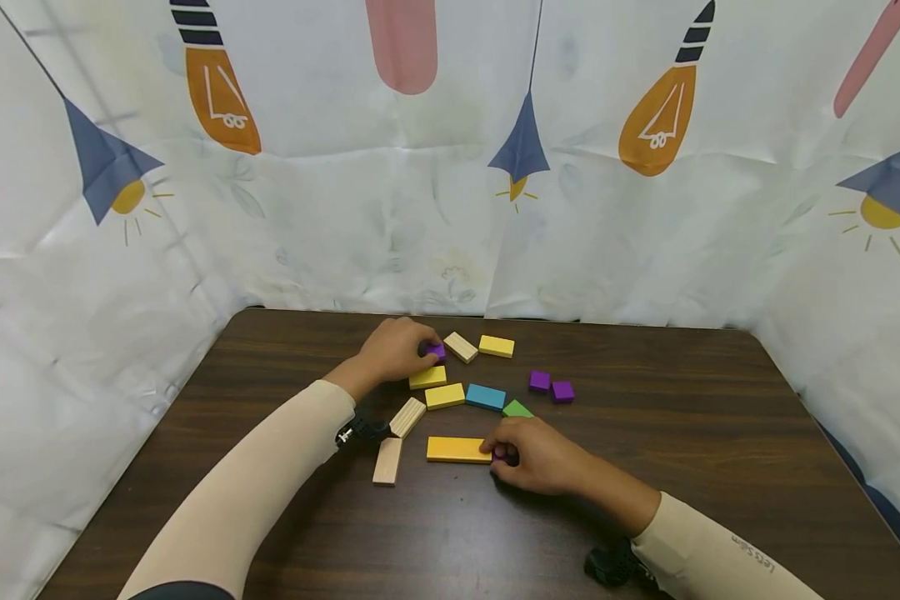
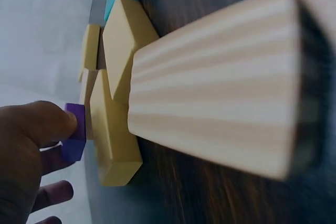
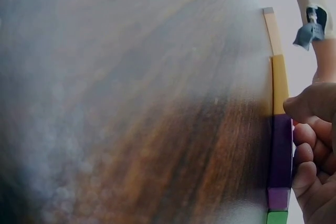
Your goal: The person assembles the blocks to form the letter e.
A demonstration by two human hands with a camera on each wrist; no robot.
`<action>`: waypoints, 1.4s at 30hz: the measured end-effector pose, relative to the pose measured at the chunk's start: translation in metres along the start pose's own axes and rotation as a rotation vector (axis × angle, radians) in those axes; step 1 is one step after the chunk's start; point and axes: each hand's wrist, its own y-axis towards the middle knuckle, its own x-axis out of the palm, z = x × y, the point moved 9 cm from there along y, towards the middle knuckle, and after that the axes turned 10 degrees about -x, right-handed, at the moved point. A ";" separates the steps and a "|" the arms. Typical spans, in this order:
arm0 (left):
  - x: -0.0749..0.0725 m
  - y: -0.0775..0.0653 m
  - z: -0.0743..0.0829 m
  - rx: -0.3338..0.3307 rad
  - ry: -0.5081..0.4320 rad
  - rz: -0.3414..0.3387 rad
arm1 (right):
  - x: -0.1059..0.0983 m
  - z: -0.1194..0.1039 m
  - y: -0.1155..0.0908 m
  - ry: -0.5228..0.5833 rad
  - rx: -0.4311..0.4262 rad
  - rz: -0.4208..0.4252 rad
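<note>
My left hand [image 1: 399, 348] pinches a small purple block [image 2: 74, 132] between thumb and fingers at the back of the table. Just in front of that block lies a yellow block [image 1: 428, 377]. My right hand [image 1: 542, 457] grips a purple block [image 3: 281, 150] at the right end of a long yellow block [image 1: 457, 450]; in the head view the hand mostly hides it. The thumb sits near where the two blocks meet. Behind this hand, a green block [image 1: 517, 409] shows partly, beside a blue block [image 1: 486, 397] and another yellow block [image 1: 445, 396].
Two plain wood blocks, one angled [image 1: 408, 417] and one nearer me [image 1: 387, 462], lie by my left wrist. At the back are another wood block [image 1: 461, 347] and a yellow block [image 1: 497, 347]. Two purple cubes [image 1: 539, 382] lie to the right. A printed curtain [image 1: 435, 233] hangs behind the table.
</note>
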 end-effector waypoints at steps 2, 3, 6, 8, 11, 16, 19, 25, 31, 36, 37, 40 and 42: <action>-0.005 -0.007 0.004 0.037 -0.015 0.010 | 0.000 0.000 0.000 0.003 0.003 -0.002; -0.007 -0.011 0.006 0.055 -0.020 0.015 | 0.001 0.000 0.000 0.003 0.004 -0.002; -0.013 -0.024 0.012 0.095 -0.035 0.021 | 0.001 0.001 0.000 0.001 0.005 -0.003; -0.016 -0.033 0.015 0.113 -0.045 0.022 | 0.002 0.002 -0.001 -0.002 0.005 -0.002; -0.018 -0.044 0.020 0.133 -0.055 0.017 | 0.002 0.002 -0.002 -0.006 0.007 -0.002; -0.018 -0.060 0.028 0.174 -0.073 0.018 | 0.003 0.004 -0.003 0.001 0.022 -0.006; -0.018 -0.071 0.032 0.197 -0.081 0.022 | 0.004 0.004 -0.003 0.007 0.024 -0.007; -0.013 -0.091 0.038 0.239 -0.083 0.013 | 0.003 0.002 -0.003 -0.001 0.004 0.010; -0.014 -0.105 0.040 0.245 -0.089 0.006 | 0.003 0.002 -0.003 0.007 0.002 0.012; -0.014 -0.116 0.041 0.265 -0.092 -0.007 | 0.003 0.002 -0.002 0.005 0.012 0.006; -0.013 -0.118 0.041 0.268 -0.094 -0.006 | 0.003 0.002 -0.002 0.004 0.019 0.003; -0.013 -0.123 0.040 0.275 -0.101 0.005 | 0.002 0.003 -0.001 0.002 0.035 -0.007; -0.012 -0.126 0.040 0.279 -0.108 0.011 | 0.002 0.003 -0.001 -0.002 0.038 -0.009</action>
